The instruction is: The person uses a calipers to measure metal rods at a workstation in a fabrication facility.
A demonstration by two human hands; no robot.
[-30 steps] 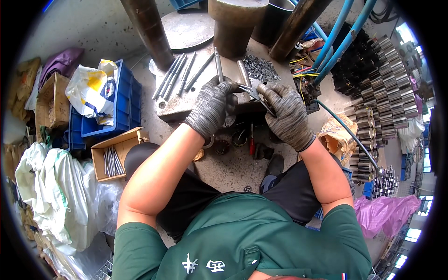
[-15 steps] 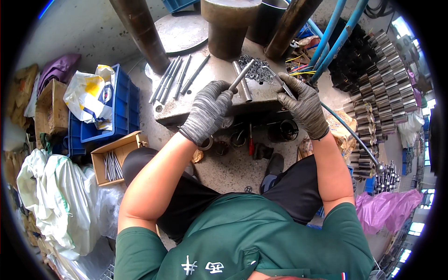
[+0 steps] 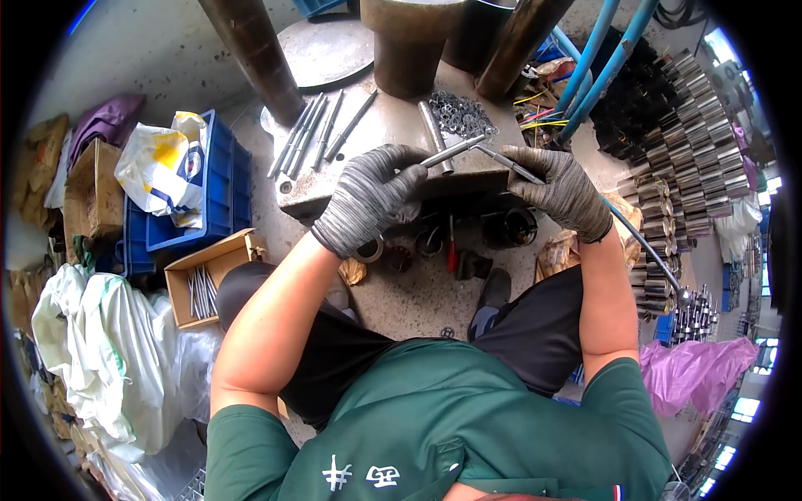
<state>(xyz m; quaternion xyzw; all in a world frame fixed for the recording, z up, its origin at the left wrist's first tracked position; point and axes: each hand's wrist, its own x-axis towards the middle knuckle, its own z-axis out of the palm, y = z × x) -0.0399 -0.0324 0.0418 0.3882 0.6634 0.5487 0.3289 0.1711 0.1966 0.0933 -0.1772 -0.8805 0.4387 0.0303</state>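
Observation:
My gloved left hand point(image 3: 372, 199) is closed around one end of a short metal rod point(image 3: 458, 150), which points right and slightly away over the bench's front edge. Opposite it, my gloved right hand point(image 3: 561, 189) grips a slim metal tool with a narrow tip point(image 3: 513, 166). The tool's tip meets or nearly meets the free end of the rod; contact is too fine to tell. Just beyond the hands, a pile of small dark metal rings point(image 3: 459, 115) lies on the metal bench point(image 3: 388, 125). A thicker metal bar point(image 3: 435, 138) rests beside that pile.
Several metal rods point(image 3: 307, 138) lie at the bench's left. Thick columns point(image 3: 255, 58) rise behind. A cardboard box of rods point(image 3: 209, 280) and a blue crate point(image 3: 227, 179) stand left. Blue hoses point(image 3: 603, 67) and stacked metal cylinders point(image 3: 689, 142) are at right. A red-handled tool point(image 3: 452, 256) is below.
The rod in my left hand has swung from pointing away to pointing right. My right hand has turned and shifted slightly nearer, bringing the tool's tip to the rod's end.

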